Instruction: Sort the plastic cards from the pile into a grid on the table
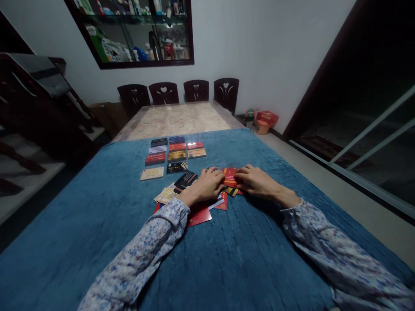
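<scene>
My left hand (205, 185) and my right hand (254, 180) rest on a blue cloth (97, 224), fingers curled toward each other. Between their fingertips they pinch a red card (230, 176). Under and around both hands lies a loose heap of cards (197, 214), red, black and cream. Farther from me, several cards sit in a neat grid of rows (173, 154), with one cream card (152, 173) at its near left corner. Both forearms wear flowered sleeves.
Beyond the cloth the marble table top (177, 121) is bare. Several dark chairs (164, 93) stand at its far end. A glass cabinet (139, 30) hangs on the wall. Red and orange containers (264, 121) sit on the floor at right.
</scene>
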Demonstrator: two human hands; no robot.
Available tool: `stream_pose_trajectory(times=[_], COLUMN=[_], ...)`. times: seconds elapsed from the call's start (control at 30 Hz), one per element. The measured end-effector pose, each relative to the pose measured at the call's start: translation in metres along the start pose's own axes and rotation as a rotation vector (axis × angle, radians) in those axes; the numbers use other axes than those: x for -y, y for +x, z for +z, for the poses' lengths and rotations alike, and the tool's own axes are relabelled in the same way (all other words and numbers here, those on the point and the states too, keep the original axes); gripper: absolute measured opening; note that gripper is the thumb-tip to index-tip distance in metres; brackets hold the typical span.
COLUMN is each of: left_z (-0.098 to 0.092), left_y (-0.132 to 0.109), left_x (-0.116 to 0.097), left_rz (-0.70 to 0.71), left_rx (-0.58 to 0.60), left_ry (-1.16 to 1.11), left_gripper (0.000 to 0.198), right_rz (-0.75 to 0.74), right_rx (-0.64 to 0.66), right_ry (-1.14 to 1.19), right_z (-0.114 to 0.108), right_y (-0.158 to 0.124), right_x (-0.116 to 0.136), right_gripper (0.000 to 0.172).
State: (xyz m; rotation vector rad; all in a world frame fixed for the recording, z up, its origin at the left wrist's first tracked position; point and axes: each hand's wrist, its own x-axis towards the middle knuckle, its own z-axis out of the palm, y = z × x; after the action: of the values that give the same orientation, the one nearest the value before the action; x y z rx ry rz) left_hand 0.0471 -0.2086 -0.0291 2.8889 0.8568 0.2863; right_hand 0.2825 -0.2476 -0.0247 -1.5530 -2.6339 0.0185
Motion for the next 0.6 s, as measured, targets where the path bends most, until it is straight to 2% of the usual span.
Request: stream_pose_trajectory(times=[0.4, 0.6], left_z=[0.0017, -0.0012], left_y=[0.0013, 0.0013], left_x=[0.0061, 0.0085], left_rz=[0.034, 0.059], left_rx=[-0.034, -0.017], left_ry=[0.024, 0.021], left_gripper=[0.021, 0.022], right_rz=[-0.158, -0.165], right_rx=[-0.075, -0.087], right_ry=[0.084, 0.081], right_z=[-0.0026, -0.0067], right_y=[-0.0016, -0.0031], right_x=[-0.0019, 0.0011], right_gripper=[0.022, 0.023])
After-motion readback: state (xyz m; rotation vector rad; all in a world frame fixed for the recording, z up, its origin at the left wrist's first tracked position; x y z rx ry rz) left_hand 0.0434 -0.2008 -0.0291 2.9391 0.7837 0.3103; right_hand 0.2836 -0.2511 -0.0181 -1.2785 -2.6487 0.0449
